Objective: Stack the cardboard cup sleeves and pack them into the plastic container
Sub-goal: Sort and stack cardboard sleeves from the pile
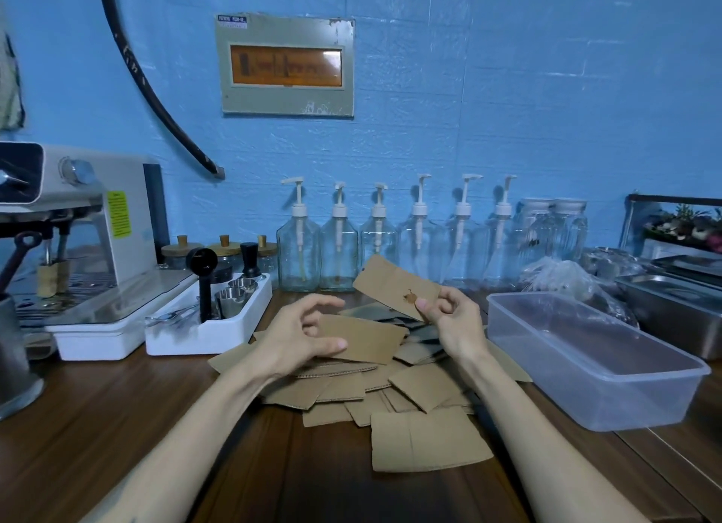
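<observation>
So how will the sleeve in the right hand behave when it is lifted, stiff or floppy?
Probably fairly stiff: the sleeve stays flat though the right hand pinches only one end. Likely light, since fingertips alone hold it up. It is flat cardboard, so it should not roll, though it may crease if squeezed.

Flat brown cardboard cup sleeves point(375, 386) lie in a loose, overlapping heap on the wooden counter; two are lifted above it. Just right stands the clear rectangular plastic container point(594, 366), lidless.
</observation>
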A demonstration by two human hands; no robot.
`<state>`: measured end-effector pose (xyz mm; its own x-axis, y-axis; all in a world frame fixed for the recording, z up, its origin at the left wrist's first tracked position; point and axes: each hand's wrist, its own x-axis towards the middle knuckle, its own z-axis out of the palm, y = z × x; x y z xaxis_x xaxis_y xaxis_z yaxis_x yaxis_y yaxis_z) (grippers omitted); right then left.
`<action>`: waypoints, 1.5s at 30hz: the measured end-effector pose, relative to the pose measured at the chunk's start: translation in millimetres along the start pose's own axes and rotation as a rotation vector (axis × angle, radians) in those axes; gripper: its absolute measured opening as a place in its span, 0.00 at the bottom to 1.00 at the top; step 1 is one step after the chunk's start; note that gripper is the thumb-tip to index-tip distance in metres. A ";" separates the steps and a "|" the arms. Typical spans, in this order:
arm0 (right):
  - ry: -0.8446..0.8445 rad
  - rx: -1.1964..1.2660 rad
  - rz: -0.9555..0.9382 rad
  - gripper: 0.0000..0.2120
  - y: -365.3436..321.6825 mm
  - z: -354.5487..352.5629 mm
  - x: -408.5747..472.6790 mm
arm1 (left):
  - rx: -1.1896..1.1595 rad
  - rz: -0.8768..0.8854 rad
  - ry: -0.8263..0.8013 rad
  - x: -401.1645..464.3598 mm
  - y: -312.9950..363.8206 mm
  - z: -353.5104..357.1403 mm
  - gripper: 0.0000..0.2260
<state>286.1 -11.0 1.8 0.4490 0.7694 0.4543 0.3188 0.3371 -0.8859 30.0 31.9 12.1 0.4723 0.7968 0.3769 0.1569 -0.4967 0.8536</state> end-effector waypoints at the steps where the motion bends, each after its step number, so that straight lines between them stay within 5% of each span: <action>1: 0.006 0.013 0.005 0.06 -0.2 -0.2 0.3 | -0.094 -0.013 0.044 0.8 1.7 -1.9 0.24; 8: -0.182 -0.056 -0.012 0.05 0.3 9.9 -5.5 | -0.409 0.049 0.442 4.0 17.5 -3.0 0.17; 18: -0.412 -0.129 0.005 0.15 -3.3 14.4 -13.7 | 0.380 0.277 0.216 10.0 -15.6 17.1 0.16; 22: -0.451 -0.122 0.001 0.19 -2.9 17.4 -16.9 | 0.338 0.186 0.122 7.9 -17.7 14.6 0.24; 25: -0.515 -0.090 -0.015 0.24 -7.0 17.6 -18.2 | 0.441 0.211 0.033 7.1 -18.7 16.0 0.20; 32: -0.424 -0.195 -0.089 0.08 2.5 25.7 -16.9 | 0.527 0.330 0.030 7.2 -14.5 17.5 0.15; 45: -0.374 -0.132 -0.081 0.06 7.2 23.2 -14.0 | 0.362 0.194 0.125 4.1 -12.5 12.7 0.18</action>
<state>262.7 -6.7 -13.2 0.0907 0.8957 0.4353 0.4558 0.3513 -0.8178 41.0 37.0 -1.6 0.4181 0.7009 0.5779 0.3803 -0.7128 0.5894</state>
